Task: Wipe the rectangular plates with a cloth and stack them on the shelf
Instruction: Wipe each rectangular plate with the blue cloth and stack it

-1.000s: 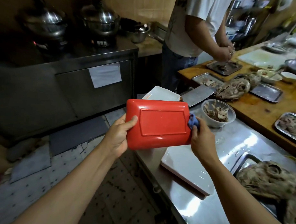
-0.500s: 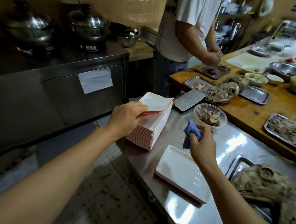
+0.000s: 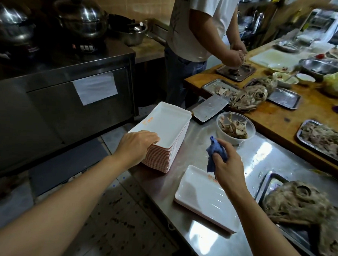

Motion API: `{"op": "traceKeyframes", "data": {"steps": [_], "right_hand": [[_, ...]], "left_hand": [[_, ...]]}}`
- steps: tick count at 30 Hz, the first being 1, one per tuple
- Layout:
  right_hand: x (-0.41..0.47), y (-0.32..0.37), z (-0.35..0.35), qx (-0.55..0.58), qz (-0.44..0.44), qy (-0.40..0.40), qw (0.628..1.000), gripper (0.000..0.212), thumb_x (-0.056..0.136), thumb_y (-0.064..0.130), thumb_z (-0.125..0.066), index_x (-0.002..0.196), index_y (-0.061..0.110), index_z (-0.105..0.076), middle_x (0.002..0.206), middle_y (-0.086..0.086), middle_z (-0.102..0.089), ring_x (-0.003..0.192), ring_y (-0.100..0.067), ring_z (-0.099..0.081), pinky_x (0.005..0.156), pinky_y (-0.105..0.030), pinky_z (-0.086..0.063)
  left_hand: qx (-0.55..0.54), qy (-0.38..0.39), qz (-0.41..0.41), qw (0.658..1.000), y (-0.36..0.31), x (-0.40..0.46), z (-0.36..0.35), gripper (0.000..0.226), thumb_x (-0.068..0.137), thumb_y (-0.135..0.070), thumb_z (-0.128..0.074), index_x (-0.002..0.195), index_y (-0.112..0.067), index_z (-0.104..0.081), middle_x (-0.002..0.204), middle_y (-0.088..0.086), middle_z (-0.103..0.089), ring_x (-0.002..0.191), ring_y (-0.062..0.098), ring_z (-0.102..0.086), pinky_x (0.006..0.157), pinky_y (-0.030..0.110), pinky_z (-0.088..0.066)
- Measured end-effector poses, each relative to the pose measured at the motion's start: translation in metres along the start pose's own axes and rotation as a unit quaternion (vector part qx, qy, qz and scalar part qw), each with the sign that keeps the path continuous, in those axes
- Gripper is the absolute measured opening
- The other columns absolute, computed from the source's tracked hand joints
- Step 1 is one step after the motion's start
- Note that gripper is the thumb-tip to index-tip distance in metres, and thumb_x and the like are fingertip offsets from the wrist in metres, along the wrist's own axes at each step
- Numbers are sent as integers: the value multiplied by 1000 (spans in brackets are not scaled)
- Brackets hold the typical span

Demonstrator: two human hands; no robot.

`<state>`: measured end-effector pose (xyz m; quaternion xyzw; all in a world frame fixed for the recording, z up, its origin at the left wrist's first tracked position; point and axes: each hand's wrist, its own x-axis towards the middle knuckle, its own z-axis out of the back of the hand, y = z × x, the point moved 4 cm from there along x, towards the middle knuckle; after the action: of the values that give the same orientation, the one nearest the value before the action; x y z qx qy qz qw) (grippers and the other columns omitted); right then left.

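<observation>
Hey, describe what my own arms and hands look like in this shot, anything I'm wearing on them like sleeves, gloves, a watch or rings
Both arms are bare as far as the frame shows: no sleeve shows on either forearm. The left hand and the right hand have no gloves. No watch, bracelet or band shows at either wrist, and no ring shows on the fingers that can be seen.

Steel counter (image 3: 205, 148): plate stack (image 3: 164, 139), plate (image 3: 204, 200), bowl (image 3: 235, 128)
</observation>
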<state>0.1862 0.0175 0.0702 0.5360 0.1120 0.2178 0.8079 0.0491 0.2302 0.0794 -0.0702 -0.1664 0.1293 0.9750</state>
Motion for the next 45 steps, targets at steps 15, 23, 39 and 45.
{"op": "traceKeyframes", "data": {"steps": [15, 23, 39, 45], "right_hand": [[7, -7, -2, 32, -80, -36, 996, 18, 90, 12, -56, 100, 26, -49, 92, 5, -60, 83, -11, -59, 74, -35, -50], [10, 12, 17, 1, -28, -92, 995, 26, 79, 10, -70, 81, 25, -50, 80, 7, -54, 74, -6, -53, 61, -24, -44], [44, -14, 45, 39, -60, -70, 995, 5, 87, 12, -62, 89, 14, -58, 88, -10, -62, 89, -29, -62, 81, -48, -54], [84, -28, 59, 85, -94, 17, 992, 12, 93, 16, -56, 90, 4, -57, 79, -16, -62, 64, -24, -65, 57, -37, -58]], "left_hand": [[29, 155, 43, 987, 2, 21, -27, 57, 81, 1, -48, 135, -16, -43, 144, 0, -38, 134, 18, -27, 106, 33, -22], [-389, 112, 217, 888, -84, 24, -26, 33, 93, -30, -50, 124, -18, -53, 122, 3, -60, 104, 20, -60, 87, 34, -48], [-579, 162, 187, 777, -140, 87, -77, 13, 99, -38, -40, 90, -29, -43, 82, -1, -53, 64, 8, -50, 46, 16, -46], [-442, 153, 85, 880, -143, 125, -77, 14, 97, -20, -43, 87, -28, -37, 76, -2, -54, 57, 10, -55, 50, 25, -48]]}}
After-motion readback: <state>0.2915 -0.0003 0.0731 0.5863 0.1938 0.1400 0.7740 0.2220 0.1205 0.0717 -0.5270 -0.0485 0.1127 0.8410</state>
